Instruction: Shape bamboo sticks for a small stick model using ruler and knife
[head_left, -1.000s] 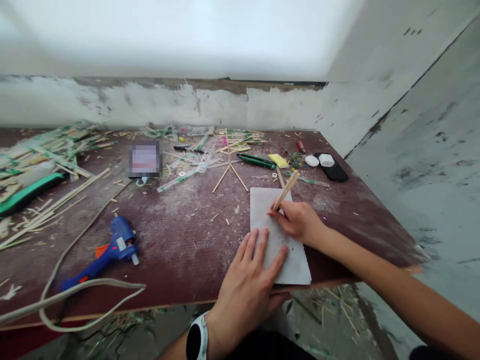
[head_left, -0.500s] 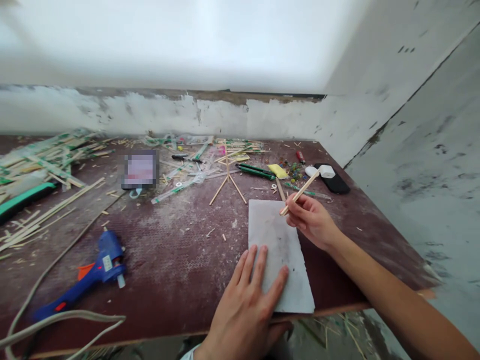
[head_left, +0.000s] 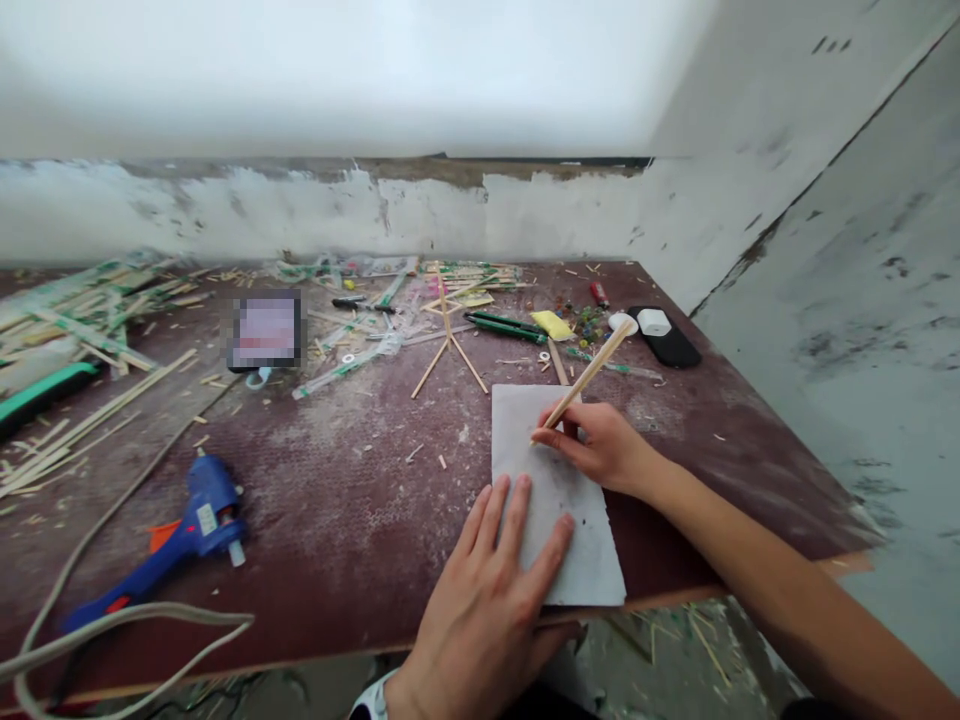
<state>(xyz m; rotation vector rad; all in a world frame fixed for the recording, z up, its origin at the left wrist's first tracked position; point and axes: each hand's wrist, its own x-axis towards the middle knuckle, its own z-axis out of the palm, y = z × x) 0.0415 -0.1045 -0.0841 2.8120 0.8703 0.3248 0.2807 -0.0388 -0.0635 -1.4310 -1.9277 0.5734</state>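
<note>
A grey-white sheet of paper (head_left: 581, 560) with a ragged right edge and dark smudges lies at the table's front edge. My left hand (head_left: 499, 570) rests on its lower left part, fingers spread, pressing it flat. Over the upper part, my right hand (head_left: 600, 445) is closed around a thin wooden stick (head_left: 592, 372), or a pair side by side; I cannot tell which. The stick slants up to the right, its lower tip at the sheet's surface. Beyond the sheet, joined sticks (head_left: 448, 340) form a three-legged Y shape.
A blue glue gun (head_left: 206, 515) and its pale cable (head_left: 135, 485) lie at left. Loose sticks (head_left: 97, 415) and wrappers are heaped behind. Green-black tweezers-like tool (head_left: 506, 328), yellow packet (head_left: 553, 325), beads (head_left: 589, 325), and a black phone-like slab (head_left: 667, 345) with a white case (head_left: 654, 321) sit at the back right.
My right hand has moved left and down, bringing the stick's lower tip onto the paper. My left hand stays spread on the sheet. The view has shifted slightly.
</note>
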